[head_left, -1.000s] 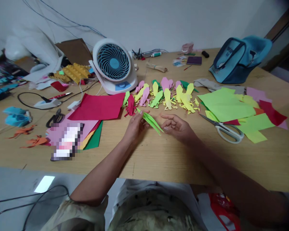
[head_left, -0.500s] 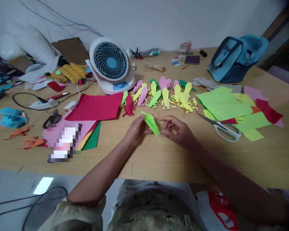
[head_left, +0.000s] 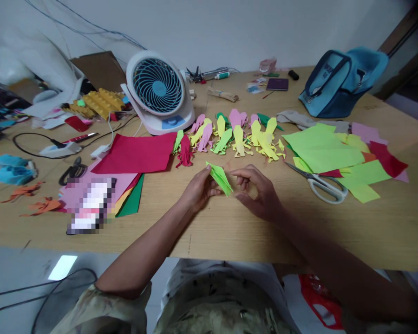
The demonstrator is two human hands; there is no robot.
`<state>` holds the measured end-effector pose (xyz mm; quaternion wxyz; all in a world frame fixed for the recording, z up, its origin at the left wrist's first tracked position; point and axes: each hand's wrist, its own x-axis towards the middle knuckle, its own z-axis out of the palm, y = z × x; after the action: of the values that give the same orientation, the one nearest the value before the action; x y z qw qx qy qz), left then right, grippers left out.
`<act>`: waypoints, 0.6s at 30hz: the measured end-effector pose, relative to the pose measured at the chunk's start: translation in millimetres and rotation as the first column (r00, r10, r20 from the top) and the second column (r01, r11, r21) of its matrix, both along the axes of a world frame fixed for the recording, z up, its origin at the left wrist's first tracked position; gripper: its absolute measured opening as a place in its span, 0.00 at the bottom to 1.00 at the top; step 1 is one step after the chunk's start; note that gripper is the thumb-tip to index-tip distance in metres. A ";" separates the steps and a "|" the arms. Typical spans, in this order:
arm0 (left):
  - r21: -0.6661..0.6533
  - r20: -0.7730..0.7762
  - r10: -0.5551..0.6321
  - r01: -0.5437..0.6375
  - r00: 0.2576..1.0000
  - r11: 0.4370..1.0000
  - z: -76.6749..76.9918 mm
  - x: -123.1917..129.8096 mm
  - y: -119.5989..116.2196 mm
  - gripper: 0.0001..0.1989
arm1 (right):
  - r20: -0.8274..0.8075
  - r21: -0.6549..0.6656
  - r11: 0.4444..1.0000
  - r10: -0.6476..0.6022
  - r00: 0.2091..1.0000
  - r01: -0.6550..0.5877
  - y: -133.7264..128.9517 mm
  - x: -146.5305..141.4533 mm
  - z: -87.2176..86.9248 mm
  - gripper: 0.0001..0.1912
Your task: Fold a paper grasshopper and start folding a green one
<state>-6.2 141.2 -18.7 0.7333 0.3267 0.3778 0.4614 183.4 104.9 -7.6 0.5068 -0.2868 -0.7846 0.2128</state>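
Note:
A folded piece of bright green paper (head_left: 220, 178) with a pointed, kite-like shape is pinched in my left hand (head_left: 199, 189), thumb on its upper end. My right hand (head_left: 256, 191) hovers just right of the paper's lower tip, fingers curled and thumb apart from the index finger, with nothing seen between them. Beyond my hands stands a cluster of folded paper figures in several colours, among them a yellow figure (head_left: 241, 140) and a red figure (head_left: 185, 150).
White-handled scissors (head_left: 325, 188) lie to the right beside green paper sheets (head_left: 325, 150). On the left are a red sheet (head_left: 134, 154), a blurred-out phone (head_left: 92, 206) and orange paper figures (head_left: 43, 205). A fan (head_left: 158, 88) and a blue bag (head_left: 337, 86) stand at the back.
My right hand's thumb has moved down and away from the index finger. The left hand keeps its hold on the green paper, nearly still.

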 end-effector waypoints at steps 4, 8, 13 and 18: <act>0.015 0.005 -0.020 0.020 1.000 1.000 -0.5 -0.4 -0.1 0.15 | 0.022 0.045 0.977 -0.209 0.978 0.208 -2.3 -2.6 -1.2 0.14; 0.056 -0.008 -0.051 0.052 0.999 0.997 -5.5 0.9 0.4 0.18 | -0.032 0.104 0.927 -0.360 0.932 0.361 -1.9 -4.3 -2.1 0.16; 0.162 0.007 -0.059 0.057 0.998 0.985 -13.6 4.2 -0.8 0.22 | -0.110 -0.100 0.937 -0.345 0.932 0.335 5.1 -7.6 -9.9 0.26; 0.214 0.000 -0.090 0.088 0.996 0.973 -9.1 5.1 -5.2 0.21 | -0.083 -0.289 0.925 -0.281 0.956 0.247 13.4 -8.3 -18.7 0.20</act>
<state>-1.1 136.0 -27.8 0.7155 0.4180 0.3074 0.4677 175.1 118.3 -26.3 0.5333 -0.4439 -0.6688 0.2667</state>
